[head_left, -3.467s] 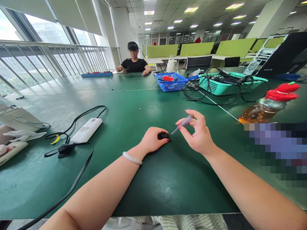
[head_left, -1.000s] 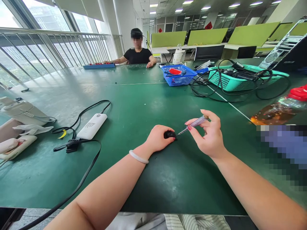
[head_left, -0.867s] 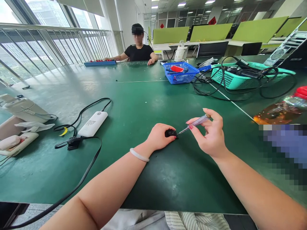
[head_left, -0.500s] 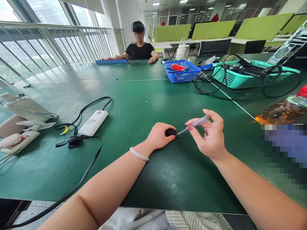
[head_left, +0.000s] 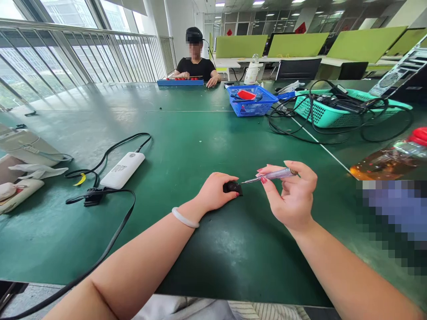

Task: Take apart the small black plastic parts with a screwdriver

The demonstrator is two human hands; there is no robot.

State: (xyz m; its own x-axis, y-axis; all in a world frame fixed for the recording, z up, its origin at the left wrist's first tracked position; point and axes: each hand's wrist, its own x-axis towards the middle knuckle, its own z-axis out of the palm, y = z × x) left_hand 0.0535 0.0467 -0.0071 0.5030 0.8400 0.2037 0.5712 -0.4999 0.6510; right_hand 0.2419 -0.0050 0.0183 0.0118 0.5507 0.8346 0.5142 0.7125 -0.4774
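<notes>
To the right of the white power bank (head_left: 122,170) and slightly nearer the person, a small black piece (head_left: 232,187) sits on the green table (head_left: 200,126). The left hand (head_left: 213,192) is curled around it, thumb and index finger closed on opposite sides. Farther right of the power bank, the right hand (head_left: 296,191) pinches a slim screwdriver (head_left: 278,174) between thumb and fingertip, one finger bent against the handle's end. Its tip meets or nearly meets the black piece's edge facing away from the power bank; which, I cannot tell.

A slip seems the likeliest trouble: with the shaft so shallow, sideways pressure could make the tip skid off and jab the left thumb or finger close by. A light pinch might also let the black piece twist or slide on the smooth table.

The black piece looks compact and glossy, rounded on top with bright specks, and a flatter dark part juts out beneath; finer detail is too small to read.
</notes>
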